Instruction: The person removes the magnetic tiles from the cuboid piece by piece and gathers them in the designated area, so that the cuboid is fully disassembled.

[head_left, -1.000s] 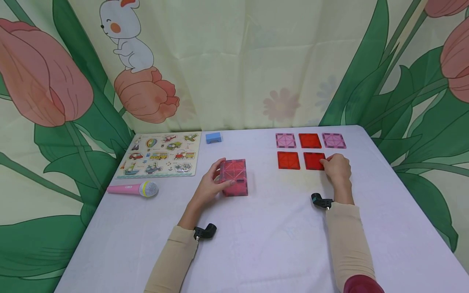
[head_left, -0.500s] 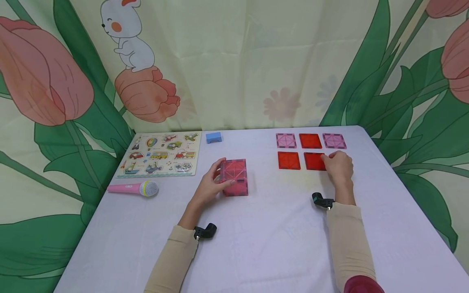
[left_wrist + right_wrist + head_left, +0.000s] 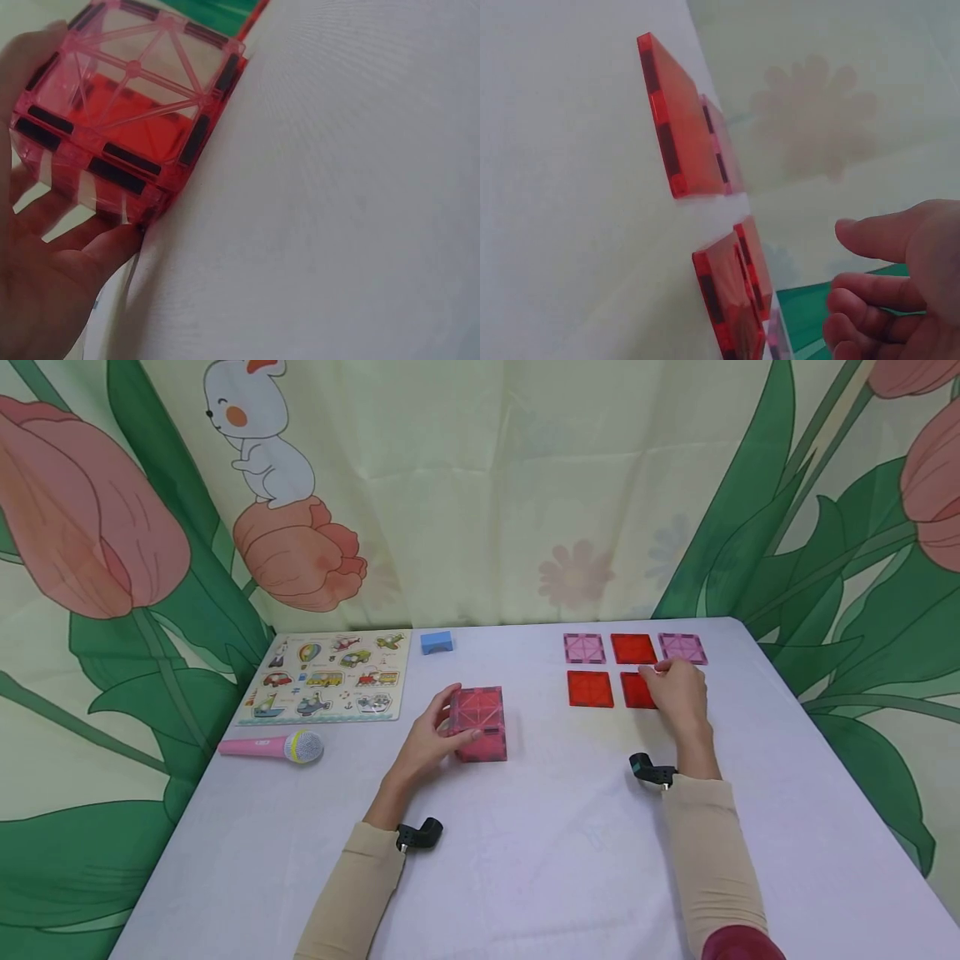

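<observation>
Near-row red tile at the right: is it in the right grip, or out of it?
Out: in the right wrist view, a gap separates the tile from the right grip.

Held in left hand (image 3: 56, 274): translucent pink block (image 3: 133, 69). Shows crossed ribs on top, dark strips along edges, red through clear panels. Has white cloth (image 3: 330, 187) to right, green patch (image 3: 214, 11) above.
</observation>
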Demonstrator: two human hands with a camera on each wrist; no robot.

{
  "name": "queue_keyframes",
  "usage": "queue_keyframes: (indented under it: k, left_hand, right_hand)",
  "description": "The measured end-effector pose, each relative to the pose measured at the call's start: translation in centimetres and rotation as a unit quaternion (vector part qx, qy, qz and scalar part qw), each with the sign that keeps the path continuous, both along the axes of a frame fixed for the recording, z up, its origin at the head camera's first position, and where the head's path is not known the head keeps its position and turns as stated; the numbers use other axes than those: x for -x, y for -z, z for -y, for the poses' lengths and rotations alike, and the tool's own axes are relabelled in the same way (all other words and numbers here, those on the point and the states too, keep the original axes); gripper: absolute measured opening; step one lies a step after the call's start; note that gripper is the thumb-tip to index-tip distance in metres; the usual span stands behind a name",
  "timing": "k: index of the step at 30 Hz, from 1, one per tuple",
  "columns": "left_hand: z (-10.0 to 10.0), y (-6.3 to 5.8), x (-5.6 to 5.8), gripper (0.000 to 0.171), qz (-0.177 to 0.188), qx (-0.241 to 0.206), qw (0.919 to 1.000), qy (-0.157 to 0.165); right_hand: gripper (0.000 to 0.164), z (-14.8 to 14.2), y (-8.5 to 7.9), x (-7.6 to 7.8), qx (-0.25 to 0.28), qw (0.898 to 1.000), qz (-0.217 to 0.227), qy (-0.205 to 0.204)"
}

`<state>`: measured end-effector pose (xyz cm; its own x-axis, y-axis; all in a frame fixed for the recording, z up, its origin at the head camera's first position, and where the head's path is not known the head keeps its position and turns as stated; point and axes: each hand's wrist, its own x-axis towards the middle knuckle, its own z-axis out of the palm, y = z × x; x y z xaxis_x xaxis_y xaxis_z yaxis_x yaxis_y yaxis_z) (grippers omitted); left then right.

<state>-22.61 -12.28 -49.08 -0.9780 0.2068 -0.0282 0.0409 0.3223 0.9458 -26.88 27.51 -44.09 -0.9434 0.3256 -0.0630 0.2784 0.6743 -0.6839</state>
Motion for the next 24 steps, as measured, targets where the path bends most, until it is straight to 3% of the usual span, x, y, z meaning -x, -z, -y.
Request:
queue_keyframes:
  k: [13, 24]
  left_hand:
    - [0.3, -0.3, 0.0, 0.096, -0.021, -0.013, 0.9993, 0.029]
    - [0.3, -0.1, 0.0, 0.096, -0.008, -0.029, 0.9992, 0.027]
  right_hand:
    - [0.051, 2.5, -1.6, -0.1, -0.004, 0.998, -0.04, -0.043]
    - [0.06, 4.6, -1.7, -0.4, 0.024, 0.992, -0.078, -0.099]
